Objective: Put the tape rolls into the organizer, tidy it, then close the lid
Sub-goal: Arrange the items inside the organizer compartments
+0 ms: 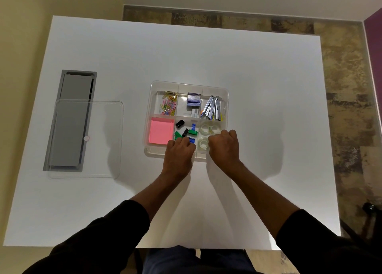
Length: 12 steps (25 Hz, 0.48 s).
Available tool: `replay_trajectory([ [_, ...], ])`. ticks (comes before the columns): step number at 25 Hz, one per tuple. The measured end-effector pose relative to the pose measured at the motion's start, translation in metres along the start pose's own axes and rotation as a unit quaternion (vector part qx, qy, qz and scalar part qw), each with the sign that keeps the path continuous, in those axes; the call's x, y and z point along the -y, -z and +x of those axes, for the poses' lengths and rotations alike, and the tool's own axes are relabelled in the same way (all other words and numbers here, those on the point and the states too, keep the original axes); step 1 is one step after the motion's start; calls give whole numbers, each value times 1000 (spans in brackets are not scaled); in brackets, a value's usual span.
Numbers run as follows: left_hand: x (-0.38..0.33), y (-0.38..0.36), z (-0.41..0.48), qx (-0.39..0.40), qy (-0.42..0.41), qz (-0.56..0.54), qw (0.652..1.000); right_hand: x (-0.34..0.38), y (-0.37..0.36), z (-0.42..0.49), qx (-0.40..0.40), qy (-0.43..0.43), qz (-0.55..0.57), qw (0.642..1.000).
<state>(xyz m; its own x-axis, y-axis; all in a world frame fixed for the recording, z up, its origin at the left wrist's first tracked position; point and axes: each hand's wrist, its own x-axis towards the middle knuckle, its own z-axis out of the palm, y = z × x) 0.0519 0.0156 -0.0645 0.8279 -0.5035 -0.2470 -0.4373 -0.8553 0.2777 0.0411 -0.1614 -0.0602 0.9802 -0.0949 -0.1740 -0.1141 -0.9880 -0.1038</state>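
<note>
The clear plastic organizer [225, 91] stands open in the middle of the white table. Its near right compartment holds three clear tape rolls: two side by side at the back [209, 128] and one in front [203, 143]. My right hand [224, 146] hangs over this compartment with fingers curled, knuckles against the front roll. Over the near middle compartment, my left hand [179, 151] has its fingers curled down among the small green, blue and black clips [187, 132]. Whether either hand grips anything is hidden. The clear lid [86, 139] lies flat, far to the left.
Other compartments hold pink sticky notes [161, 131], coloured paper clips [169, 104], staple boxes [193, 101] and metal staple removers [213, 108]. The lid partly covers a grey cable hatch [76, 87] set in the table. The table edge runs close to my body.
</note>
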Motion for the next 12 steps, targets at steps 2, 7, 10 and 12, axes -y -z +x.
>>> replay_trajectory([
  [2,1,-1,-1,-5,-5,-1,1000,-3,0,1,-22,1,-10,1000],
  [7,7,-2,-4,-30,-28,-13,999,-22,3,11,-95,3,-71,993],
  [10,12,-4,-5,-44,-31,-27,998,-27,-4,15,-90,45,-88,991],
  [12,13,-5,-6,-53,-34,-31,997,-27,-7,18,-88,57,-95,990],
])
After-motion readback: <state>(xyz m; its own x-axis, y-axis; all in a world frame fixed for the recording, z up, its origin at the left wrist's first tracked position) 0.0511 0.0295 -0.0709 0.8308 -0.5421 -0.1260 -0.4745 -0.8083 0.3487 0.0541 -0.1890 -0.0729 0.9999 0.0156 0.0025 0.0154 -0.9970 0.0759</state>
